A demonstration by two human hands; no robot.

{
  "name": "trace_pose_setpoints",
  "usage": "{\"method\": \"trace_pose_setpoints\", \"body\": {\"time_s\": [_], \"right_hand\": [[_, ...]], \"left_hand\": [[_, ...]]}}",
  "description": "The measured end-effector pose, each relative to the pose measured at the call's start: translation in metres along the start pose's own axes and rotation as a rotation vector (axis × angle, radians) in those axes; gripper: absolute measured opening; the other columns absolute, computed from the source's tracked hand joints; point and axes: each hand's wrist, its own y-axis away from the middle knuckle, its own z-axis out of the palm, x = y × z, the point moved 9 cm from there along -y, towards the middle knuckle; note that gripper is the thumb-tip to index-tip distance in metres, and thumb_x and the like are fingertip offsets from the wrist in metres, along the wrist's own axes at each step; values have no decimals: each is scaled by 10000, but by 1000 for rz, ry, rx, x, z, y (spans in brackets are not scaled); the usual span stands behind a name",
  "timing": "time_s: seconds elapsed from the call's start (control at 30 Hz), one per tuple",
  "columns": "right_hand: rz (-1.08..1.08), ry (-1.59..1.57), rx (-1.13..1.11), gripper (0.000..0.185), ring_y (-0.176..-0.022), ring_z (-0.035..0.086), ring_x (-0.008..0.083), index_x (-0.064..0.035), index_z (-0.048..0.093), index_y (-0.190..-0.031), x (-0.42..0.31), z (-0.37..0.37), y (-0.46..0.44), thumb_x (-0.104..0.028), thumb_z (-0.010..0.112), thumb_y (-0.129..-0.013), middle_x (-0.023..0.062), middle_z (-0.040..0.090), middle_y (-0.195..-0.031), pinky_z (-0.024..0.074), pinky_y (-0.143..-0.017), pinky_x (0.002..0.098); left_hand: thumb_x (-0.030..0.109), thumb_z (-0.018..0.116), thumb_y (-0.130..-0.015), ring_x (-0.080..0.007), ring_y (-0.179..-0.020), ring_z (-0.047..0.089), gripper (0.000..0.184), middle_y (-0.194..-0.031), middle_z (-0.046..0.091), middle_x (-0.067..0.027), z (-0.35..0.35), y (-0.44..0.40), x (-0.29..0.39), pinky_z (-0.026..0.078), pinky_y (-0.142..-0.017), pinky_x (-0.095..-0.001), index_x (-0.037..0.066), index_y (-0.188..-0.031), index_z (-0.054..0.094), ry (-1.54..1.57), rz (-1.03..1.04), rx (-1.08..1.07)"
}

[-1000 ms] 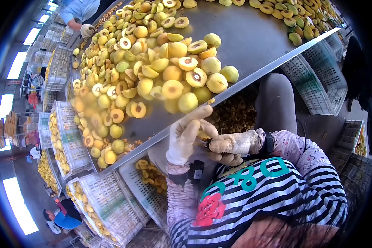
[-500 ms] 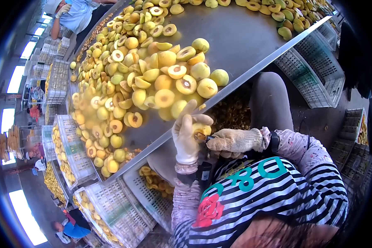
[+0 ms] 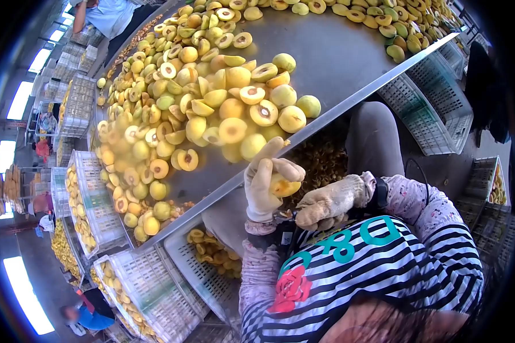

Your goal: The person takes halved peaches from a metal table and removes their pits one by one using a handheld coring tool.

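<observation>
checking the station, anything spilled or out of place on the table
A small yellow scrap looks stray on the metal table rim, beside the left hand and apart from the piled fruit. The pile's left part also looks hazy; why, I cannot tell.

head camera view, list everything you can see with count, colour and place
fruit piece: one, yellow, in the left hand
fruit: whole and cut, too many to count, yellow, orange and green, heaped on the table
table: one, grey metal, top centre
crates: many, mostly whitish, some holding fruit, left and right of the table
scraps: too many to count, brown, below the table's near edge
co-workers: at least two, blue tops, upper and lower left
windows: several, bright white, left side
striped top: one, black and white, bottom centre
knee: one clearly seen, grey-clad, beside the scraps
left hand: one, whitish glove, centre
right hand: one, stained tan glove, right of the left
</observation>
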Motion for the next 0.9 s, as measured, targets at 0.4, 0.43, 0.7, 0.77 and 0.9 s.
{"method": "trace_pose_setpoints", "body": {"time_s": [0.4, 0.43, 0.7, 0.77, 0.9], "right_hand": [[100, 81, 6, 391, -453, 376, 44, -161, 531, -743, 2, 12, -22, -448, 553, -1008, -76, 438, -589, 301, -398, 212], [48, 101, -1, 399, -452, 375, 48, -155, 532, -733, -2, 7, -20, -445, 562, -1005, -72, 453, -594, 299, -404, 217], [-234, 740, 677, 483, -780, 666, 334, -28, 661, -967, -40, -44, -10, -510, 638, -945, 173, 674, -810, 524, -725, 430], [-258, 782, 691, 452, -804, 666, 371, -42, 643, -960, -42, -41, -13, -493, 639, -941, 184, 673, -815, 519, -736, 454], [-299, 796, 760, 409, -786, 654, 380, -52, 622, -938, -41, -46, -1, -460, 638, -948, 187, 664, -804, 510, -712, 461]], "left_hand": [[150, 456, -1053, -242, -761, 690, 388, -858, 725, -164, -11, 21, 20, 565, -725, -333, -58, -1364, 559, -101, -188, 129], [158, 456, -1055, -239, -750, 687, 393, -864, 725, -169, -21, 28, 34, 561, -707, -323, -60, -1366, 555, -159, -193, 257], [-6, 585, -933, -193, -923, 696, 262, -952, 739, -89, -15, 115, 163, 550, -814, -303, -45, -1167, 695, -1968, -294, -13], [86, 755, -848, -141, -800, 677, 358, -1008, 742, -72, -8, 105, 167, 550, -832, -309, 15, -1195, 706, -1416, -239, 447], [-17, 668, -895, -142, -857, 688, 206, -978, 736, -86, 21, 52, 80, 551, -775, -298, -3, -1096, 709, -1736, 51, 124]]}}
